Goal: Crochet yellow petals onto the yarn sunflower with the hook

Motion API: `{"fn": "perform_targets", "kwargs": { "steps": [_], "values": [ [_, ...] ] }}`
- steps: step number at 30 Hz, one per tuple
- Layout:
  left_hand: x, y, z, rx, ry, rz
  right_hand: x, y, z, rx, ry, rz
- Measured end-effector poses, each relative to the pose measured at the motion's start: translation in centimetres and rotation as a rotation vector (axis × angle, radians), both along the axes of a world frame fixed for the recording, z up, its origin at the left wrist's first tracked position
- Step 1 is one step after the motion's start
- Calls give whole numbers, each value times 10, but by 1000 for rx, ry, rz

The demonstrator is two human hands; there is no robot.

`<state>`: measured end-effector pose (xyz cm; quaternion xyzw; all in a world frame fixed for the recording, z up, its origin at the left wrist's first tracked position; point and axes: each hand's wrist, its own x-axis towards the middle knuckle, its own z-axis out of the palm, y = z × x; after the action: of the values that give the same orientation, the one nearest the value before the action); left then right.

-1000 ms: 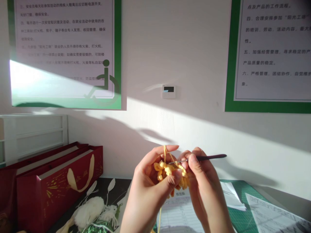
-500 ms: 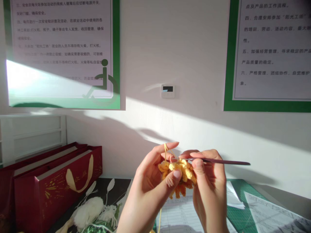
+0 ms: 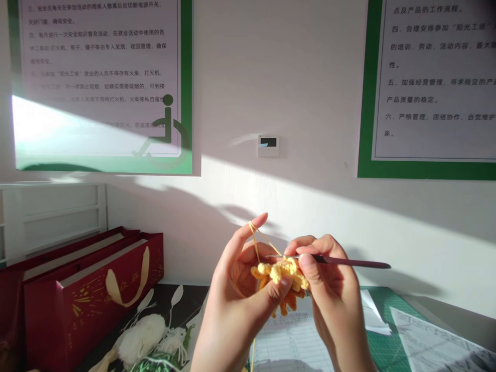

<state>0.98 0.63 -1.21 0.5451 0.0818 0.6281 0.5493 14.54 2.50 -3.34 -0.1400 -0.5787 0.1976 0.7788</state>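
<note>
Thumb and bent fingers of the left hand (image 3: 232, 305) are closed on the yellow crochet piece (image 3: 279, 269), its forefinger raised with yarn (image 3: 254, 242) looped over, while the right hand (image 3: 337, 289), nearly shut in a pinch, grips the crochet hook (image 3: 349, 262). That hook lies almost level along the piece's top edge, tip toward the left hand, handle out past the right. Between both hands, the piece hangs above a printed sheet (image 3: 287, 338), with the wall (image 3: 310, 206) behind.
</note>
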Motion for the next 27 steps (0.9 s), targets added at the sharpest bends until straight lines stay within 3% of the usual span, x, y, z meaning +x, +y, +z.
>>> {"fn": "perform_targets", "kwargs": {
  "steps": [7,12,14,16,21,27],
  "values": [
    [0,-6,2,0,8,30,13,1,1,64,-140,-110],
    [7,-10,7,-91,-48,148,13,2,-6,396,-252,-546],
    [8,-9,9,-160,-57,106,10,4,-10,479,-215,-618],
    [6,-7,11,-216,-50,31,7,7,-12,568,-162,-551],
    [0,-7,16,-215,-39,-31,-2,12,-9,340,16,-92],
    [-2,-8,15,-189,-30,-40,-4,4,-2,229,203,30]
  ]
}}
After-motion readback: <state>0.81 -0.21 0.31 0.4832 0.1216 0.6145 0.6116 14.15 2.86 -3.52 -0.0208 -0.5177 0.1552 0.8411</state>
